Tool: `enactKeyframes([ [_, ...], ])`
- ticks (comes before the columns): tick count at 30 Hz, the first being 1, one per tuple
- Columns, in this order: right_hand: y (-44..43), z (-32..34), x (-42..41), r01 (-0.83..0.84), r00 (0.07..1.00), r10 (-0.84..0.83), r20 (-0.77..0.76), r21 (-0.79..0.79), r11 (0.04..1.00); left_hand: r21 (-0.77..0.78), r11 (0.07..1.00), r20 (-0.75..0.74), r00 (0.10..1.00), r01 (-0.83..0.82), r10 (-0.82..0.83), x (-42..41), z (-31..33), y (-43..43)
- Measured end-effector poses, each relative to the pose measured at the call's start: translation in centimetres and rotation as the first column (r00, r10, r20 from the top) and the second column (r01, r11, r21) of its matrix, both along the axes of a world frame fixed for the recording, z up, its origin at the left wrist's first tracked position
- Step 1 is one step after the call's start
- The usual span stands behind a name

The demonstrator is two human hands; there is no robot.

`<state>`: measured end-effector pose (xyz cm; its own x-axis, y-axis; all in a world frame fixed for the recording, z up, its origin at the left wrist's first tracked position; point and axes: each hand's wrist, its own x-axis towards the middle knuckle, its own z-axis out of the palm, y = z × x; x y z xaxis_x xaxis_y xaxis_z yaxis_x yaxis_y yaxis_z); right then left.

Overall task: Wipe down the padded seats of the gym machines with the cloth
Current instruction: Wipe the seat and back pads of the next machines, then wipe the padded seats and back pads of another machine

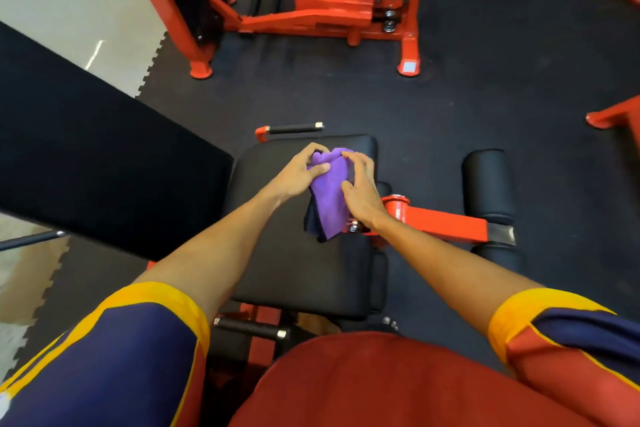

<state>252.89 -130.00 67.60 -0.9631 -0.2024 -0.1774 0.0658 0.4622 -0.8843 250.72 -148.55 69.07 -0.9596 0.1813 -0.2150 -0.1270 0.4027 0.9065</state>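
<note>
A purple cloth (pixel 330 196) hangs bunched above the black padded seat (pixel 294 253) of a red-framed gym machine in the centre of the view. My left hand (pixel 299 172) grips the cloth's upper left part, thumb pressed on its front. My right hand (pixel 360 189) holds the cloth's right side with curled fingers. The cloth's lower end droops toward the seat, with a darker fold showing underneath. Both forearms stretch out over the seat.
A black backrest pad (pixel 104 163) slants at the left. Black roller pads (pixel 488 184) sit on a red arm (pixel 446 222) to the right. Handles (pixel 294 128) flank the seat. Another red machine (pixel 329 10) stands ahead on dark rubber flooring.
</note>
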Motion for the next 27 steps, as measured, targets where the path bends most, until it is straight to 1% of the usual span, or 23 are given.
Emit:
enactKeyframes([
  [2,4.6,0.5,-0.3,0.039,0.998,-0.030,-0.051,0.182,0.983,-0.026,0.997,-0.035,0.996,0.078,-0.079,-0.3,0.7,3.8],
  [3,6.6,0.6,-0.4,0.044,0.996,-0.023,-0.087,0.247,0.968,-0.043,0.992,-0.051,0.991,0.119,-0.121,-0.5,1.0,5.4],
  [5,11.1,0.8,-0.8,0.043,0.989,0.003,-0.149,0.309,0.950,-0.064,0.976,-0.099,0.972,0.206,-0.212,-0.7,1.6,8.8],
  [8,17.7,1.9,-0.4,0.060,0.979,0.008,-0.203,0.325,0.944,-0.094,0.946,-0.187,0.928,0.309,-0.321,-1.2,2.6,14.4],
  [10,21.2,3.0,0.3,0.125,0.975,-0.058,-0.214,0.312,0.942,-0.127,0.924,-0.220,0.899,0.360,-0.380,-1.7,3.1,17.9],
  [13,27.0,4.7,1.6,0.280,0.949,-0.221,-0.226,0.273,0.920,-0.180,0.869,-0.253,0.832,0.460,-0.493,-2.3,3.5,24.4],
  [17,33.7,6.6,3.3,0.422,0.897,-0.353,-0.267,0.271,0.865,-0.247,0.769,-0.191,0.749,0.589,-0.635,-3.0,4.5,31.5],
  [18,35.4,6.9,4.1,0.462,0.878,-0.391,-0.276,0.275,0.843,-0.273,0.729,-0.174,0.714,0.627,-0.679,-3.1,4.7,33.3],
  [19,37.1,7.2,5.1,0.506,0.856,-0.435,-0.279,0.280,0.816,-0.313,0.676,-0.176,0.659,0.667,-0.731,-3.2,4.7,35.3],
  [21,40.2,7.6,6.9,0.590,0.804,-0.518,-0.292,0.283,0.756,-0.408,0.544,-0.194,0.513,0.733,-0.837,-3.3,4.9,38.8],
  [22,42.2,7.9,8.6,0.642,0.765,-0.569,-0.301,0.291,0.709,-0.433,0.467,-0.202,0.422,0.771,-0.884,-3.1,5.2,41.5],
  [23,43.6,8.1,9.9,0.681,0.731,-0.609,-0.306,0.295,0.670,-0.448,0.416,-0.209,0.360,0.791,-0.909,-2.9,5.3,43.5],
  [26,47.6,8.6,14.7,0.803,0.594,-0.740,-0.315,0.274,0.529,-0.446,0.300,-0.231,0.215,0.843,-0.949,-1.1,6.1,50.1],
  [27,48.3,8.6,15.8,0.820,0.571,-0.760,-0.312,0.270,0.505,-0.441,0.279,-0.232,0.192,0.853,-0.954,-0.6,6.1,51.3],
])
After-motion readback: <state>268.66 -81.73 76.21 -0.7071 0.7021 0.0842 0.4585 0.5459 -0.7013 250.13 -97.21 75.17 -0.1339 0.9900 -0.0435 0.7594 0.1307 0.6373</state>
